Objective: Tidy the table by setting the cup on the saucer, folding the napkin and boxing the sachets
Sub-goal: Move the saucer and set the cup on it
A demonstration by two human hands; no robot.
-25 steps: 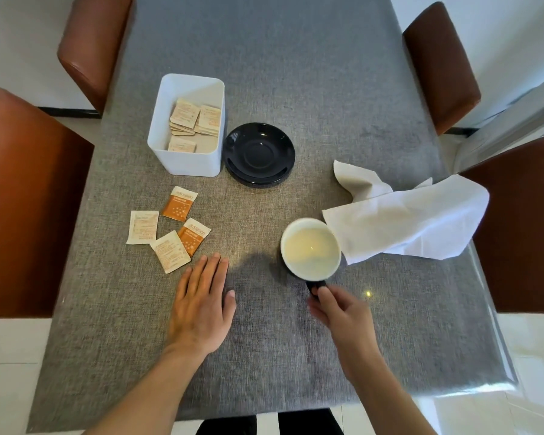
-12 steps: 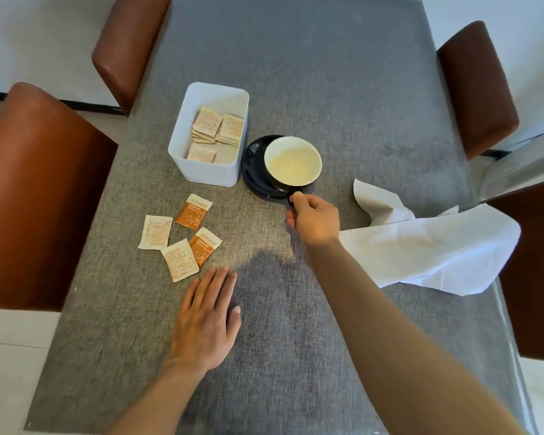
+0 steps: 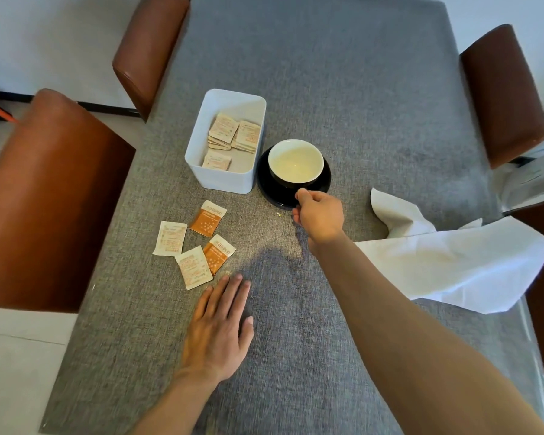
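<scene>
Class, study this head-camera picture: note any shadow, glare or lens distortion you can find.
Head view: a soft dark shadow falls on the table between the left hand and right hand; table edges and chairs bow outward, wide-angle distortion; a small glint sits inside the cup.

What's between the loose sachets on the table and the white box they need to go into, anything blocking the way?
Nothing visible blocks it. The four loose sachets lie on bare tablecloth just in front of the white box, whose top is open. The cup and saucer sit to the box's right, off that path. The left hand rests flat beside the sachets.
</scene>
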